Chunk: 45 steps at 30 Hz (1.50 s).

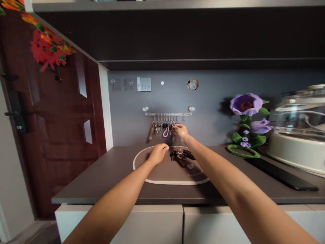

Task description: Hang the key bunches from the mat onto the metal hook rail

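Two hands, one table [96,176], one mat [167,174], one rail [167,114], and many keys [156,128].
The hands are one left hand [159,153] and one right hand [180,131]; the rail has two suction cups [145,109] and bears keys too crowded for a sure count, with one pink loop [166,132] and one brown strap [151,133]; on the mat lies one dark heap [181,156], its pieces also too tangled to count; near the back edge of the table stand two large purple flowers [246,104] with one green ring [243,151]; toward the front edge lies one black slab [281,173]; beside it is one clear-covered appliance [299,135]; on the wall are two clear hooks [113,82] and one panel [144,84] of four strips.
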{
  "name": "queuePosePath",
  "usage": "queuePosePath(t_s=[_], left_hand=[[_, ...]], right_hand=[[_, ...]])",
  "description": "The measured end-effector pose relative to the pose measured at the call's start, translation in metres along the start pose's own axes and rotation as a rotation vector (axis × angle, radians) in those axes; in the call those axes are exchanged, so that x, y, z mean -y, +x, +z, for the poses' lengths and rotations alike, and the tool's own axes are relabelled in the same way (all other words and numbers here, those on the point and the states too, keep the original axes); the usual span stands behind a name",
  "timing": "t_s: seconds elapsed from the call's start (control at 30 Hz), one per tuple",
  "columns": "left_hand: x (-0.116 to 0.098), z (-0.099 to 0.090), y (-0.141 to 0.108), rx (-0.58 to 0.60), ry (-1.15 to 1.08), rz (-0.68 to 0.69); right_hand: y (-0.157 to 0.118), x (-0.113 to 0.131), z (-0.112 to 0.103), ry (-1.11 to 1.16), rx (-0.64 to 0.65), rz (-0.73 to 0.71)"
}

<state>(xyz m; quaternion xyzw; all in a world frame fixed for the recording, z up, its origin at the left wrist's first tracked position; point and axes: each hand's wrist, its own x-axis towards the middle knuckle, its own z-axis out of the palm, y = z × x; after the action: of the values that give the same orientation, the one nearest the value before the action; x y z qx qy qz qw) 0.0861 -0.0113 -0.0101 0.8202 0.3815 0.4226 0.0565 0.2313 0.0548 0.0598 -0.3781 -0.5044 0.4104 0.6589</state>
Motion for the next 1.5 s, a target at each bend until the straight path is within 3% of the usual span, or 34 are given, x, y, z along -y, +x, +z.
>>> queuePosePath(t_s=[0.2, 0.47, 0.7, 0.9, 1.23, 1.5], left_hand=[[0.0, 0.0, -0.002, -0.009, 0.008, 0.0], [-0.006, -0.002, -0.008, -0.002, -0.023, -0.043], [-0.016, -0.008, -0.006, 0.067, -0.014, -0.07], [-0.026, -0.01, 0.005, 0.157, 0.082, -0.051], [-0.014, 0.019, 0.008, 0.148, 0.012, -0.146], [-0.008, 0.021, 0.005, 0.288, -0.043, -0.033]], right_hand=[[-0.007, -0.001, -0.008, -0.014, 0.005, 0.032], [-0.039, 0.01, -0.014, -0.07, 0.008, 0.061], [-0.071, 0.009, -0.029, -0.097, 0.059, 0.031], [-0.09, -0.008, -0.046, -0.18, 0.044, -0.019], [-0.089, -0.024, -0.065, -0.633, 0.005, -0.251], [-0.093, -0.021, -0.055, -0.826, 0.061, -0.33]])
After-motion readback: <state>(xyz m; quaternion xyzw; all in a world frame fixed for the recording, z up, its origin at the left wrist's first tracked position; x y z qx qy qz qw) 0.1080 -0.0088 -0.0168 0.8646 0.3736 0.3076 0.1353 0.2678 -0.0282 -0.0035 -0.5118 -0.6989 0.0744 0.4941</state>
